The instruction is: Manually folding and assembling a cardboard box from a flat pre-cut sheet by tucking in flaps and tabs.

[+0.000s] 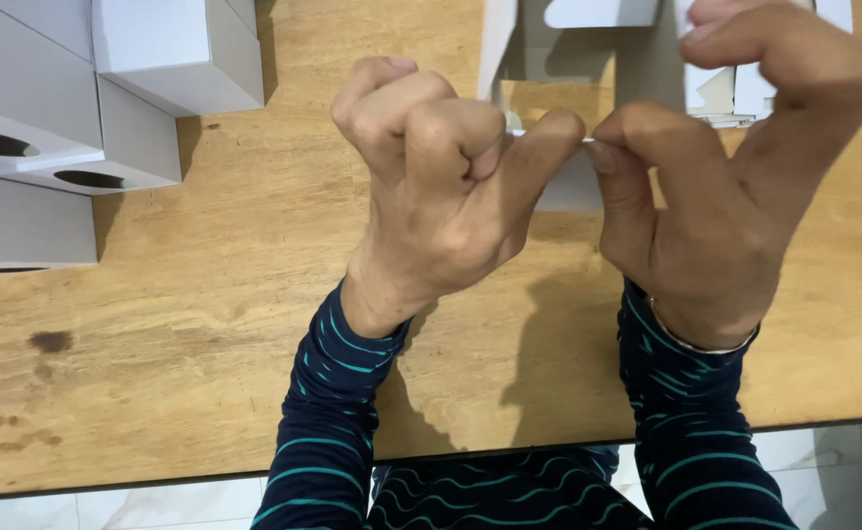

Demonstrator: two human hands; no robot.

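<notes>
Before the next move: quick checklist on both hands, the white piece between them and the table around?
1. Left hand pinching the thin white cardboard edge: ok.
2. Right hand pinching the same edge: ok, fingertips meet it near the left thumb.
3. White piece fully visible: not ok, hands hide most of it.
4. Piece lifted off the wooden table: cannot tell.
5. Folded white boxes at far left apart from the hands: ok.
6. Open white box behind the hands, contact with them: cannot tell.
</notes>
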